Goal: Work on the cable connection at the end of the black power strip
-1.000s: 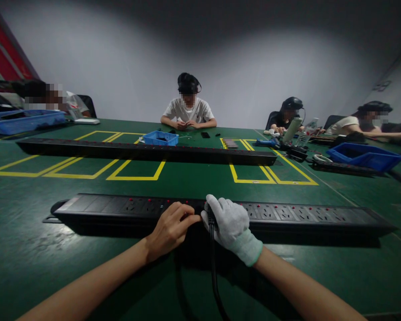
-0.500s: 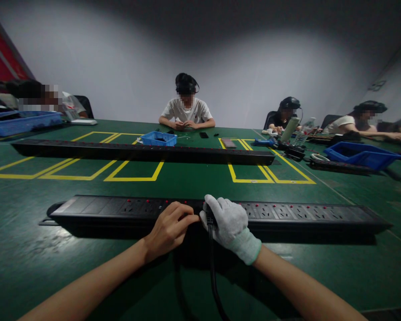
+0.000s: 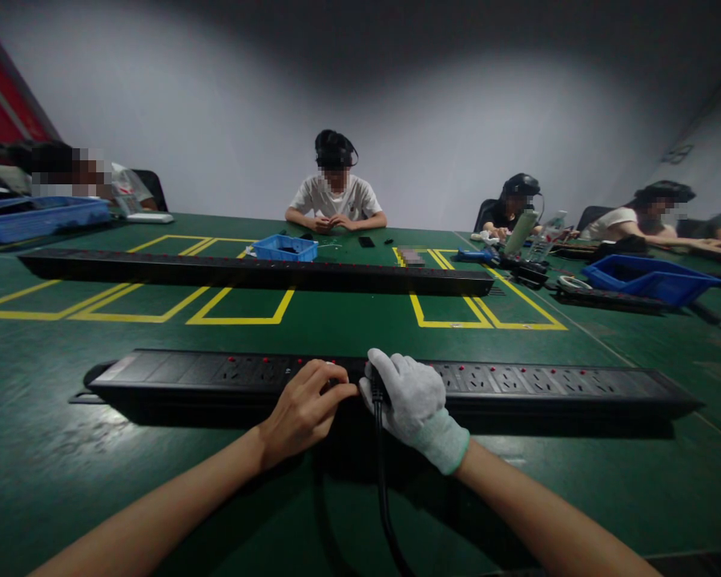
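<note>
A long black power strip (image 3: 534, 383) with several sockets and small red switches lies across the table before me. My right hand (image 3: 413, 398), in a grey-white glove, is closed around a black plug (image 3: 377, 388) at the middle of the strip. From the plug a black cable (image 3: 382, 489) hangs down toward me. Bare and with its fingers curled together, my left hand (image 3: 305, 405) rests at the strip just left of the plug. Whatever its fingertips may pinch is hidden. The glove covers most of the plug, so I cannot tell how deep it sits.
Farther back lies a second black power strip (image 3: 252, 272) across yellow tape outlines. Behind it stands a small blue basket (image 3: 285, 250). A blue tray (image 3: 649, 279) is at the right, another blue bin (image 3: 42, 218) at the far left. Several people sit around the green table (image 3: 348, 311).
</note>
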`<state>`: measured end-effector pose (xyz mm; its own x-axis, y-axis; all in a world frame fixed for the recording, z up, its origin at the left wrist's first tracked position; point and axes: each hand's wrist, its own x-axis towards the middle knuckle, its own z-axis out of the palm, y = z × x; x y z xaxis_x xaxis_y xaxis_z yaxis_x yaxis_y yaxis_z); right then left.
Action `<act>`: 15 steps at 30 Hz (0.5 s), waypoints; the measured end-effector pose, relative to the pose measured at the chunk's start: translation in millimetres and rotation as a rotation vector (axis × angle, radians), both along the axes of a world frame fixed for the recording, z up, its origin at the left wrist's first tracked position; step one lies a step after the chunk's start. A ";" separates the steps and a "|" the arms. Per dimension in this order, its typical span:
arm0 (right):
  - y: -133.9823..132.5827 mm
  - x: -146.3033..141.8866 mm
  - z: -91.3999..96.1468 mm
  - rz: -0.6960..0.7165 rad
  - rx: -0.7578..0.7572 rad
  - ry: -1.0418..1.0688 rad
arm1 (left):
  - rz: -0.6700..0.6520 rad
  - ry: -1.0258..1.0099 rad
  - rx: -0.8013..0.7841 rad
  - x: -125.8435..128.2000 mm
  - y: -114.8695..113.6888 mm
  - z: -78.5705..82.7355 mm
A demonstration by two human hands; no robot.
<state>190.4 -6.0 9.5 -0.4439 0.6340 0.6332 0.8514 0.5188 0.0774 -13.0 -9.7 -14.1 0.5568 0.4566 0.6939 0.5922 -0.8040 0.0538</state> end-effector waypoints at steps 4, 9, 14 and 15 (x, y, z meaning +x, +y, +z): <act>0.8 0.3 -1.7 -0.002 0.014 -0.001 | 0.013 -0.003 0.004 0.5 -0.7 0.7; 0.8 0.5 -2.2 -0.001 0.013 -0.001 | 0.025 0.004 0.009 0.4 -1.1 0.5; 0.9 0.6 -1.8 -0.002 0.004 -0.004 | 0.032 0.018 0.022 -0.2 -0.2 -1.4; 1.0 0.7 -1.7 -0.002 0.004 -0.005 | 0.035 0.018 0.029 -0.2 -0.1 -1.6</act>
